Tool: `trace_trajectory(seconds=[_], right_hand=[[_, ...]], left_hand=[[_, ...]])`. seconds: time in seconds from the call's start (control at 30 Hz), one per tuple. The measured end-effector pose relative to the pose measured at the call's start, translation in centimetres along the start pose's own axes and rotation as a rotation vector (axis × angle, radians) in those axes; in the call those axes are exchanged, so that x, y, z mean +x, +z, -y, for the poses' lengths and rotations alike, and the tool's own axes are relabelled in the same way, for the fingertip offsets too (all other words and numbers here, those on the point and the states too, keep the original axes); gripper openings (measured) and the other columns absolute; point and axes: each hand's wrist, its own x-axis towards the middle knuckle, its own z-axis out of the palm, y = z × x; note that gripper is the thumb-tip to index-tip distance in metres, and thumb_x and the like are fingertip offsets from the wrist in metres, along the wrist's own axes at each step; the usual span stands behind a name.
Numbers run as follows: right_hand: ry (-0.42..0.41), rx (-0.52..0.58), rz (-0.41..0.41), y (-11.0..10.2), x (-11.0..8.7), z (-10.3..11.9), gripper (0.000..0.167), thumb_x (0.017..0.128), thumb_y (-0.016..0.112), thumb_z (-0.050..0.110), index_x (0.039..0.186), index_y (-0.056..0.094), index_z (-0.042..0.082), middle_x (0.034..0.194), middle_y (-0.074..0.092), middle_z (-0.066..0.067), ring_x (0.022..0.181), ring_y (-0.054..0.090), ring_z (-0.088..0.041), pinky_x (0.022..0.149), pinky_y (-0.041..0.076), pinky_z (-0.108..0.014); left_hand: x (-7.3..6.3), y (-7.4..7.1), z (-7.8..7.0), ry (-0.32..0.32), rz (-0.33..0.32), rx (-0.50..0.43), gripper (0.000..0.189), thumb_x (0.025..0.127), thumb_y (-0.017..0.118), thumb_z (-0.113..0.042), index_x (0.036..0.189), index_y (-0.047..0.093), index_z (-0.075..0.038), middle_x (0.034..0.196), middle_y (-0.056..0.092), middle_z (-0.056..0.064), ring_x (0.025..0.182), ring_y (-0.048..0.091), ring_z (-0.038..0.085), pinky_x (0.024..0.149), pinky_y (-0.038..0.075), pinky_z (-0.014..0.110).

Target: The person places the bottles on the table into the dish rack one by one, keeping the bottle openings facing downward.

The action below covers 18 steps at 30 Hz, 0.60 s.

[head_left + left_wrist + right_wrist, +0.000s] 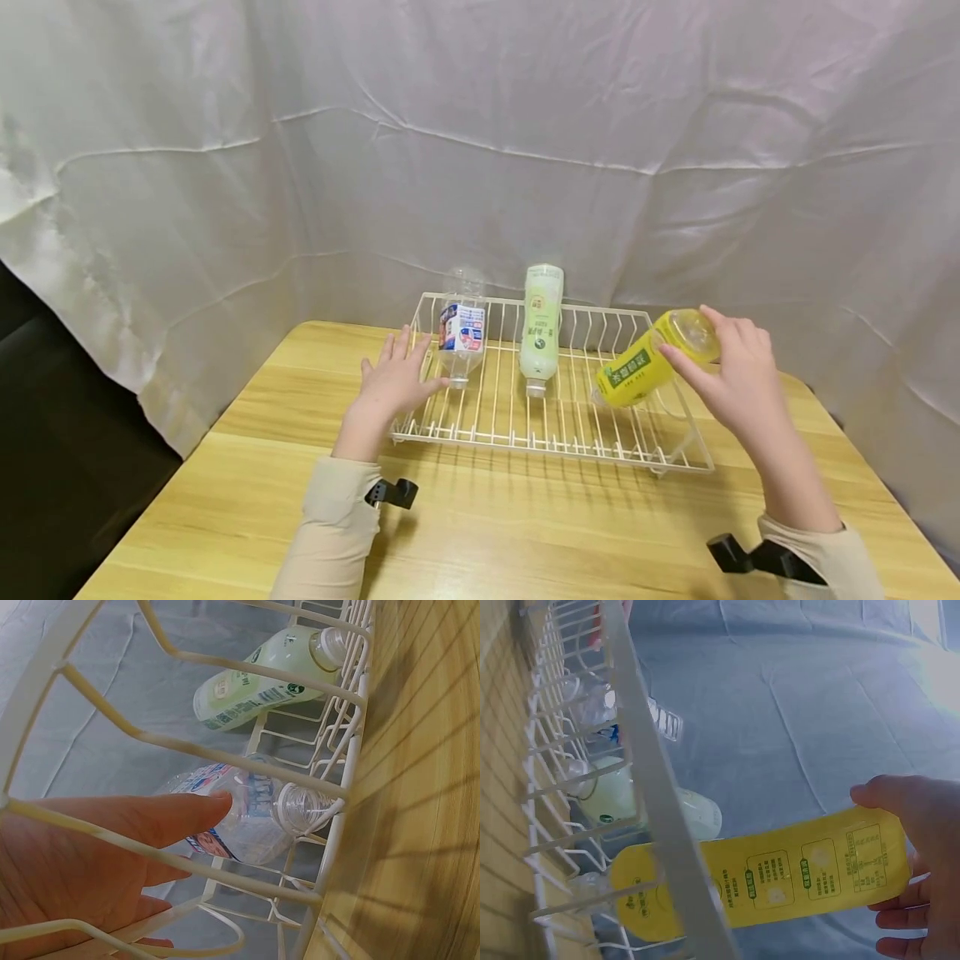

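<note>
My right hand (738, 371) grips a yellow-labelled plastic bottle (637, 367) near its base, thumb on one side and fingers on the other. The bottle is tilted neck-down, its mouth low among the wires of a white dish rack (551, 450). My left hand (393, 379) is spread with straight fingers at the rack's left end, beside a clear bottle (461, 333) with a blue, white and red label. In the left wrist view, the thumb overlaps that clear bottle (259, 814). A pale green bottle (542, 325) leans neck-down in the middle of the rack.
The rack stands on a wooden table (480, 517), its wires casting shadows there. A grey curtain (480, 150) hangs behind and around the table. Black wrist mounts (393, 493) sit on both sleeves. To the far left is a dark area past the table edge.
</note>
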Motion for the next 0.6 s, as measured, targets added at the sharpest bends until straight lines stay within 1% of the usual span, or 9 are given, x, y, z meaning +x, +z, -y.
trace_trajectory(seconds=[0.17,0.3,0.43,0.6], right_hand=[[0.012,-0.020,0.109,0.2,2.7,0.6,0.080,0.093,0.055,0.053,0.149,0.033,-0.001,0.135,0.041,-0.035,0.118,0.033,-0.050,0.088,0.034,-0.063],[0.038,-0.033,0.191,0.4,4.8,0.9,0.086,0.092,0.052,0.061,0.151,0.030,0.002,0.139,0.038,-0.033,0.123,0.031,-0.049,0.091,0.035,-0.066],[0.036,-0.052,0.245,1.0,6.5,1.3,0.089,0.092,0.049,0.063,0.152,0.027,0.001,0.140,0.036,-0.034,0.126,0.030,-0.050,0.096,0.033,-0.068],[0.045,-0.065,0.275,1.9,8.2,1.5,0.091,0.092,0.048,0.065,0.152,0.027,0.000,0.142,0.034,-0.034,0.129,0.029,-0.050,0.100,0.032,-0.069]], left_hand=[[0.1,0.0,0.2,-0.004,-0.004,-0.003,0.085,0.092,0.055,-0.056,0.158,0.014,-0.021,0.165,-0.007,0.011,0.151,-0.003,0.040,0.112,0.000,0.075],[0.1,0.1,0.3,-0.005,-0.006,-0.005,0.085,0.092,0.056,-0.056,0.158,0.015,-0.021,0.165,-0.007,0.011,0.151,-0.002,0.041,0.111,0.000,0.075],[0.0,0.1,0.3,0.000,-0.007,-0.013,0.084,0.092,0.057,-0.054,0.158,0.015,-0.020,0.165,-0.007,0.011,0.151,-0.002,0.041,0.111,0.000,0.075],[0.0,0.0,0.0,0.000,0.002,-0.025,0.084,0.092,0.057,-0.053,0.157,0.016,-0.020,0.165,-0.008,0.010,0.151,-0.004,0.040,0.112,-0.001,0.074]])
